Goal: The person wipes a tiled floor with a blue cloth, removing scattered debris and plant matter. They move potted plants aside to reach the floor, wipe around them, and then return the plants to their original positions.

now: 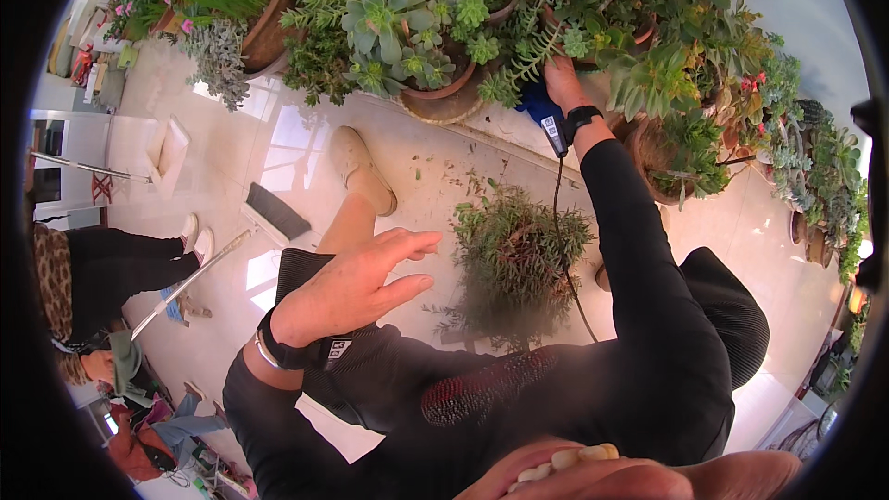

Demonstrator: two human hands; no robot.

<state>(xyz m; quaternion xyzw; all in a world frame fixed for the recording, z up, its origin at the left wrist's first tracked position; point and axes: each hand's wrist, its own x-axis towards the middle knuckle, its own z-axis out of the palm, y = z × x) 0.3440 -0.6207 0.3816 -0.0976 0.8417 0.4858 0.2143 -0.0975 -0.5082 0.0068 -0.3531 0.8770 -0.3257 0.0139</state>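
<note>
My left hand point(354, 285) hovers over my left knee, its fingers apart and nothing in it. My right hand point(561, 83) reaches in among the potted succulents, its fingertips hidden behind foliage. A dark blue cloth-like thing point(538, 103) lies beside and partly under it; I cannot tell whether the hand grips it. Near that wrist is a small dark device point(553, 135) with a printed tag, and its black cable point(560, 222) runs down towards me. Between my feet a bushy heap of green stems point(524, 243) lies on the tiled floor, with loose leaves around it.
Large succulents in a terracotta pot point(444, 92) stand on a low ledge point(510, 128). Another pot point(656, 153) is right of my forearm. A broom point(278, 212) rests on the floor at left. One person point(132, 260) stands there; another point(173, 430) is farther down.
</note>
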